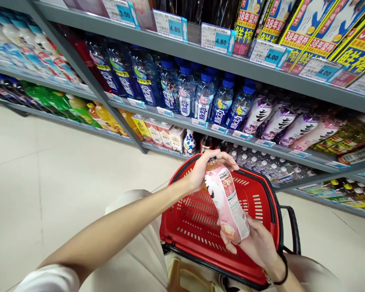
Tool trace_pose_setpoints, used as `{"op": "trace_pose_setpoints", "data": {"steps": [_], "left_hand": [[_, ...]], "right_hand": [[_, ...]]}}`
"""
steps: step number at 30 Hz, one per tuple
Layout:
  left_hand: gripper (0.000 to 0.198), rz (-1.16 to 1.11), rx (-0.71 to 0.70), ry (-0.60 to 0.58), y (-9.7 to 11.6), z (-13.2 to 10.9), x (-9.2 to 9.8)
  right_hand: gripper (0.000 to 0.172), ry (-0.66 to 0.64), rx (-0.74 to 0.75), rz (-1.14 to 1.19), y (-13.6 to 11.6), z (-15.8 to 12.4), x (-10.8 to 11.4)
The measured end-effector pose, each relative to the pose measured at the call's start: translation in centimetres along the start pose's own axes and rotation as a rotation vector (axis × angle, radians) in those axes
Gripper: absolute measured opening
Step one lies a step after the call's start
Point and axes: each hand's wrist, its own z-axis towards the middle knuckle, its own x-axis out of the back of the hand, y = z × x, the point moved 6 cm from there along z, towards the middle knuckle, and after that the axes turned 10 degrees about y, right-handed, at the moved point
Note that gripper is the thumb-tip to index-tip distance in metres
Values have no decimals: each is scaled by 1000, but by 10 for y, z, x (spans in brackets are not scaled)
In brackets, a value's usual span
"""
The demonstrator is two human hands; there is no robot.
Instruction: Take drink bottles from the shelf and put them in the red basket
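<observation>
Both hands hold a pink-labelled bottle [228, 200] tilted over the red basket [200, 227], above its right half. The left hand [205, 168] has its grip clamped round the bottle's neck and cap; the right hand [257, 243] (a dark band at its wrist) has its grip closed under the bottle's base. Beyond the basket's far rim, shelves [219, 129] carry blue-capped bottles [205, 97].

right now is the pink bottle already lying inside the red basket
No, the pink bottle is held above the red basket, with the left hand at its cap and the right hand under its base.
</observation>
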Motion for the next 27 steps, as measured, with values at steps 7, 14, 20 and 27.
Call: {"op": "trace_pose_setpoints", "data": {"steps": [7,14,20,27], "left_hand": [[48,5,-55,-3,4,4,4],[49,23,-60,-39,2,1,2],[47,55,-140,-51,7,1,3],[47,13,-102,-16,7,4,7]], "right_hand": [[48,78,58,-86,3,3,14],[52,-30,-16,-117,9,-2,7],[46,-21,-63,-75,6,-3,0],[25,101,45,-132,5,-5,22]]}}
